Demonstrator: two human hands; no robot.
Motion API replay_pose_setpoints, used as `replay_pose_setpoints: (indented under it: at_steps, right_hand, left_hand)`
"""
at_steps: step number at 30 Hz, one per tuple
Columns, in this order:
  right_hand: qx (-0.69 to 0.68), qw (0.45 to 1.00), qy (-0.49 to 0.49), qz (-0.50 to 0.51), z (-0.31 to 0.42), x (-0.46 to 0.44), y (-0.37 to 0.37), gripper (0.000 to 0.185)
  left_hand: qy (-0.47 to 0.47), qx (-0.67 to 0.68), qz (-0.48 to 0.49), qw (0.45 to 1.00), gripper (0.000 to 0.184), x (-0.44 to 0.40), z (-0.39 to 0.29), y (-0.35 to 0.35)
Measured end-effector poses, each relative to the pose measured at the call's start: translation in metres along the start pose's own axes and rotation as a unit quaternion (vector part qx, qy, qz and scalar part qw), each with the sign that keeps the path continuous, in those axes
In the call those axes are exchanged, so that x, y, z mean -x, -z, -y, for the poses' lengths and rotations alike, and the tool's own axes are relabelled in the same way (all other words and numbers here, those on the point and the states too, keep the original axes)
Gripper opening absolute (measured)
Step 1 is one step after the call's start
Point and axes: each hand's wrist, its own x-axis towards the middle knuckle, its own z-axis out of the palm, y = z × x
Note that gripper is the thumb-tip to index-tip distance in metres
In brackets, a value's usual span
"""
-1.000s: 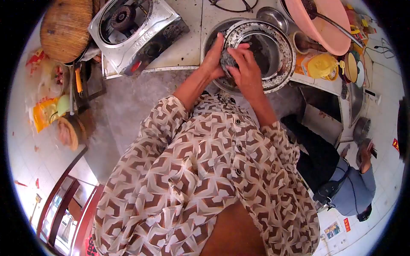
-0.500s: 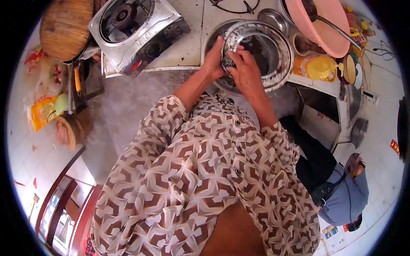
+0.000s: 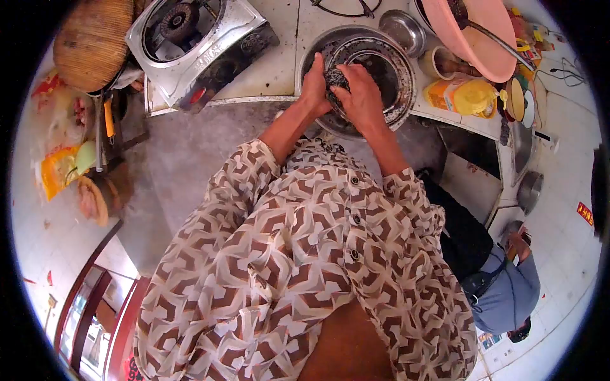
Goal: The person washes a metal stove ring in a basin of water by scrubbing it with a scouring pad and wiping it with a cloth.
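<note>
A round metal ring-shaped pan [image 3: 401,105], stained dark with an open middle, sits low inside a wide metal basin [image 3: 309,49]. My left hand [image 3: 313,87] is closed at the left edge of the ring pan, thumb up along its side. My right hand [image 3: 361,98] closes over a dark steel wool scourer [image 3: 337,79], which touches the ring's left part. The fingertips of both hands are partly hidden. Dark water seems to lie in the basin.
A silver gas stove [image 3: 210,54] stands on the left counter. Right of the basin are a small metal bowl [image 3: 403,33], a pink basin [image 3: 473,38] and a yellow-capped oil bottle [image 3: 460,96]. Another person [image 3: 508,286] is at the lower right.
The ring pan has lowered and shifted left, from tilted above the basin to down inside it. Both hands have stayed on it, the right moving slightly left.
</note>
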Motion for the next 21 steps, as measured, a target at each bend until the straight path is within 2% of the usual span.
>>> replay_pose_setpoints:
  at_steps: [1,4,7,8,12,15,16,19,20,21]
  right_hand:
    - [-0.006,1.0,0.012,0.007,-0.002,0.002,0.0,0.044]
    - [0.091,0.993,0.049,-0.052,-0.02,-0.023,0.001,0.04]
    - [0.07,0.991,-0.04,-0.107,-0.028,-0.044,0.005,0.037]
    - [0.061,0.993,-0.058,-0.086,-0.021,-0.038,0.001,0.039]
    - [0.018,0.997,-0.078,0.02,0.012,-0.012,0.0,0.043]
    - [0.064,0.995,-0.075,-0.019,-0.018,-0.028,-0.003,0.043]
    - [0.079,0.994,-0.071,-0.037,-0.024,-0.032,-0.004,0.042]
    - [0.115,0.988,-0.061,-0.079,-0.021,-0.035,-0.006,0.04]
    - [0.095,0.994,-0.058,-0.003,-0.012,-0.024,-0.006,0.039]
    - [0.076,0.995,-0.055,0.023,-0.007,-0.019,-0.006,0.04]
  left_hand:
    - [0.01,0.005,-0.006,1.0,0.05,0.003,0.0,-0.001]
    - [0.003,-0.015,-0.012,1.0,0.054,0.004,0.012,-0.005]
    - [0.038,-0.069,0.087,0.993,0.055,-0.002,0.002,0.007]
    - [0.028,-0.12,0.008,0.992,0.057,-0.001,0.004,0.004]
    - [-0.037,-0.063,-0.051,0.996,0.057,-0.003,0.003,0.004]
    - [-0.043,-0.089,-0.031,0.995,0.057,0.0,0.014,0.005]
    - [0.009,-0.135,-0.019,0.991,0.057,0.004,0.009,0.007]
    - [-0.048,-0.113,-0.068,0.99,0.054,0.001,0.011,-0.002]
    - [-0.051,-0.109,-0.068,0.99,0.054,0.001,0.006,0.0]
    - [-0.052,-0.106,-0.069,0.991,0.053,0.004,0.0,0.005]
